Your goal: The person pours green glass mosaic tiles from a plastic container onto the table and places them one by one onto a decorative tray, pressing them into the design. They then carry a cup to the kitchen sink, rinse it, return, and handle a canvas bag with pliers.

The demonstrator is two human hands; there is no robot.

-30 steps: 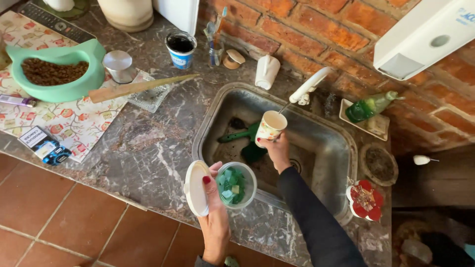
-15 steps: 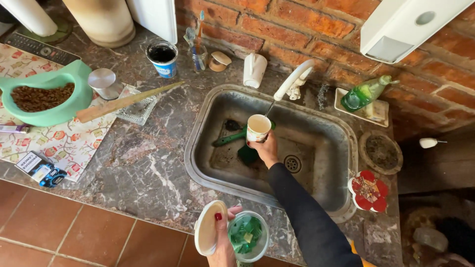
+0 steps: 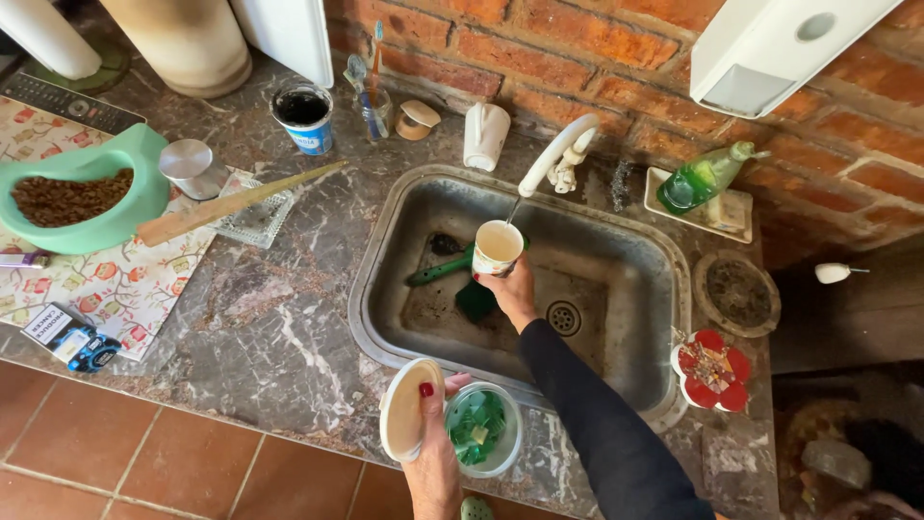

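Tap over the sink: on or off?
On. A thin stream falls from the white tap into the cup that the right hand holds upright over the sink.

Dull metal sink (image 3: pixel 654 289), glossy marble counter (image 3: pixel 260 327), rough brick wall (image 3: pixel 597 58)

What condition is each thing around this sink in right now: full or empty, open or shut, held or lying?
Cup: upright in the right hand, under the tap, a thin stream running in.
Clear container: open, green pieces inside, held by the left hand.
Lid: off, in the same hand.
Green bowl: filled with brown pellets.
Green brush: lying in the sink.
Soap bottle: on its side.
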